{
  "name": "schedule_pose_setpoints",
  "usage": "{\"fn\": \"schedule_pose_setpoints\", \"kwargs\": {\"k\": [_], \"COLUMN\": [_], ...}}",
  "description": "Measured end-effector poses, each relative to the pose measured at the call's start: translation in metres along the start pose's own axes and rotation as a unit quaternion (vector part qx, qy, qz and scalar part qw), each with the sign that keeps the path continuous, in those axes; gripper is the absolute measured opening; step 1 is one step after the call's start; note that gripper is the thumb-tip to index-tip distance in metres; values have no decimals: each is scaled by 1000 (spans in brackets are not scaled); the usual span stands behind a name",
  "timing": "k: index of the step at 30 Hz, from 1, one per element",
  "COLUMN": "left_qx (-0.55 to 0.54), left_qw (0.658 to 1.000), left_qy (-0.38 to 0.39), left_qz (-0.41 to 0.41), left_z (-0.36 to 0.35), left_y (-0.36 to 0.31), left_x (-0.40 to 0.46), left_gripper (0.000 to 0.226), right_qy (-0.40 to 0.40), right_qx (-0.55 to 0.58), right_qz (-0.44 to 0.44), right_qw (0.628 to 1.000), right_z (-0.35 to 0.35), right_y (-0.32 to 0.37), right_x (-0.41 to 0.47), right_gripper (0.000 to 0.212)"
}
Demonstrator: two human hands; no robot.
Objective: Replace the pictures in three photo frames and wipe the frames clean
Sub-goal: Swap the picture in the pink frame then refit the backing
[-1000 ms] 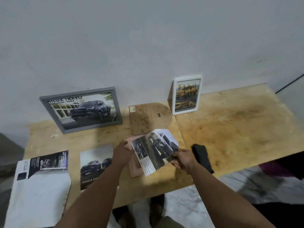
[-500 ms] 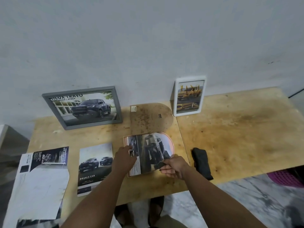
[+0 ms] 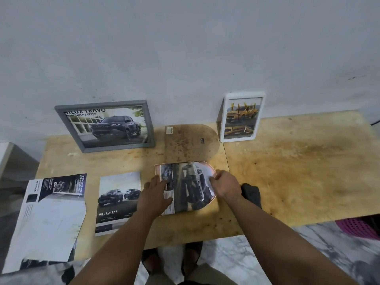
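Note:
An arch-shaped car picture (image 3: 190, 187) lies flat in a pink arch-shaped frame (image 3: 209, 168) on the wooden table (image 3: 298, 171). My left hand (image 3: 155, 195) presses flat on the picture's left part. My right hand (image 3: 225, 186) rests with curled fingers on its rounded right edge. The frame's brown arch-shaped backing board (image 3: 190, 141) lies just behind. A grey frame (image 3: 106, 125) with a dark pickup picture and a white frame (image 3: 240, 117) with a yellow truck picture lean on the wall. A dark cloth (image 3: 251, 194) lies right of my right hand.
A loose "Double Cab" car page (image 3: 118, 202) lies left of the arch frame. A cut brochure sheet (image 3: 47, 219) hangs over the table's left front corner. A pink basket (image 3: 358, 227) sits on the floor at the right, under the table edge.
The picture, held up and bent a second ago, now lies flat in the pink frame. Both hands came down onto it, the right hand shifting to its rounded edge.

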State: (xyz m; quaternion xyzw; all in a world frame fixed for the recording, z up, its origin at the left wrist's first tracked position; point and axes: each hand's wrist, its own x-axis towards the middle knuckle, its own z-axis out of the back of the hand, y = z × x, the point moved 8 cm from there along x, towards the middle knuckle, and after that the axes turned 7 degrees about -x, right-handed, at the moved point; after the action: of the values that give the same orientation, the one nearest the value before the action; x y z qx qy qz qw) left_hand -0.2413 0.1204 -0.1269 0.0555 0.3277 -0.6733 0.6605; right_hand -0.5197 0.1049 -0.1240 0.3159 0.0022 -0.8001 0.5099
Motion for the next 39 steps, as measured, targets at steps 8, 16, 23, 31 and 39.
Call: {"fn": "schedule_pose_setpoints", "kwargs": {"k": [8, 16, 23, 31, 39], "left_qx": [63, 57, 53, 55, 58], "left_qw": [997, 998, 999, 998, 998], "left_qy": [40, 20, 5, -1, 30], "left_qz": [0, 0, 7, 12, 12], "left_z": [-22, -25, -18, -15, -14], "left_y": [4, 7, 8, 7, 9], "left_x": [1, 3, 5, 8, 9], "left_gripper": [100, 105, 101, 97, 109], "right_qy": [88, 43, 37, 45, 19], "right_qx": [-46, -114, -113, -130, -181], "right_qz": [4, 28, 41, 42, 42], "right_qw": [995, 992, 992, 990, 982], "right_z": [-12, -23, -22, -18, -20], "right_y": [-7, -6, -5, -6, -2], "right_x": [27, 31, 31, 33, 34], "right_gripper": [65, 59, 57, 52, 65]}}
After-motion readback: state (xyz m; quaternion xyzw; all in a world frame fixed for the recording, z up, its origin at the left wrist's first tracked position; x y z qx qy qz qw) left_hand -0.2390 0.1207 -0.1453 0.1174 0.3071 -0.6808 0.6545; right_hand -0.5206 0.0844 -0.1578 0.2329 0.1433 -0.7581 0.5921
